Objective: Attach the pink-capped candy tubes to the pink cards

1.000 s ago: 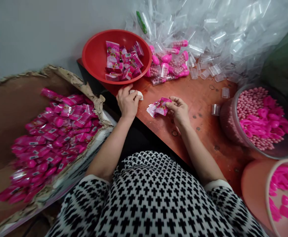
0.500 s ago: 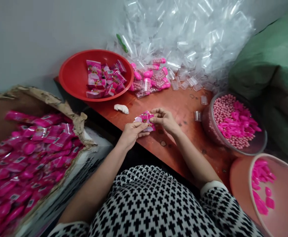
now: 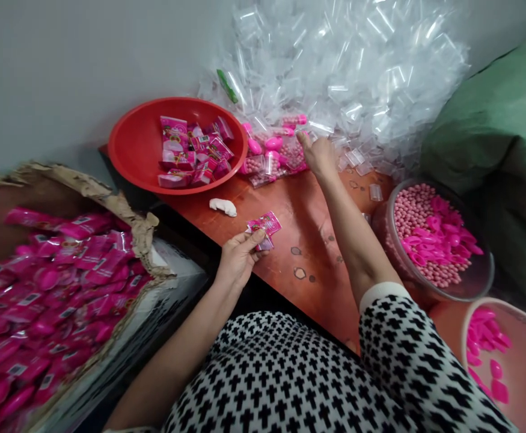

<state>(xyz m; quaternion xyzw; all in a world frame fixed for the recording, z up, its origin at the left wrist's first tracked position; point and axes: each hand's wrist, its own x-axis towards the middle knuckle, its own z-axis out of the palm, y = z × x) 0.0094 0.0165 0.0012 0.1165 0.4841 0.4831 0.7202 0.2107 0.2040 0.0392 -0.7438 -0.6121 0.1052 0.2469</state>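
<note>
In the head view my left hand [image 3: 239, 255] pinches a few small flat pink printed packets [image 3: 265, 224] between thumb and fingers, just above the table's near edge. My right hand [image 3: 320, 157] is stretched out to the back, at the right side of a heap of clear tubes [image 3: 269, 161] that hold pink beads and have bright pink caps. Its thumb stands apart from the fingers, whose tips are partly hidden. I see nothing held in it.
A red basin [image 3: 130, 171] of filled pink packets stands at back left. Clear empty tubes [image 3: 348, 66] are heaped behind. A bead tub [image 3: 393, 252] and a peach bucket [image 3: 452, 319] stand right. A torn box [image 3: 143, 228] of packets is left. A white scrap [image 3: 223, 207] lies on the orange table [image 3: 285, 267].
My right hand has let go of the packets and moved up and away to the bead-tube heap. My left hand keeps the packets in nearly the same place, and the view has shifted slightly.
</note>
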